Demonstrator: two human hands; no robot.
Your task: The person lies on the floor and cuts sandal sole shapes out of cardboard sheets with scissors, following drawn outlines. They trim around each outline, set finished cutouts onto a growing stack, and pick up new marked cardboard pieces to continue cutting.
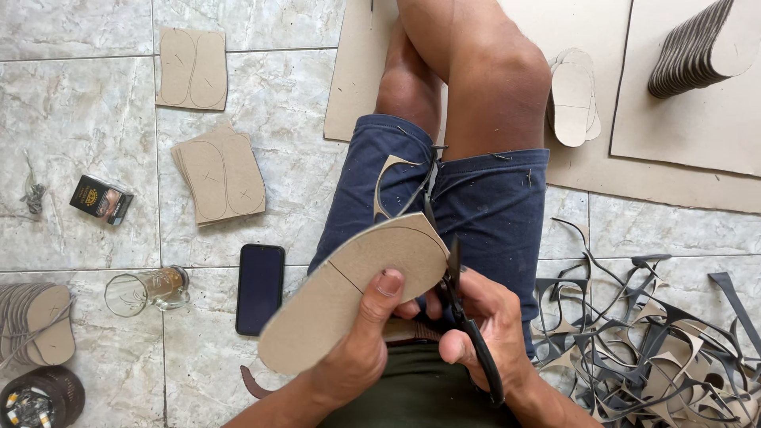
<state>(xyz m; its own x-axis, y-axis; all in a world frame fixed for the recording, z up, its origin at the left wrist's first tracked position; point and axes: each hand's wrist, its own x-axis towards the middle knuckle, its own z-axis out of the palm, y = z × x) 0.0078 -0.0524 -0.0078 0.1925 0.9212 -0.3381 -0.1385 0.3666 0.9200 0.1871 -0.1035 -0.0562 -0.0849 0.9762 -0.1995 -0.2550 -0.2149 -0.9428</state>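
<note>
My left hand (357,349) grips a tan cardboard piece shaped like a shoe sole (349,289), thumb pressed on its top face. My right hand (483,325) is closed on black scissors (464,317), whose blades meet the rounded right end of the cardboard. A thin curved offcut strip (392,186) lies on my blue shorts above the cardboard. I sit on the floor with my bare knees up.
Cardboard squares with drawn sole outlines (220,174) lie on the tiled floor at left, near a small dark box (101,199), a tipped glass (149,289) and a black phone (260,288). A heap of offcuts (650,333) sits at right; stacks of cut soles (694,47) rest on cardboard sheets.
</note>
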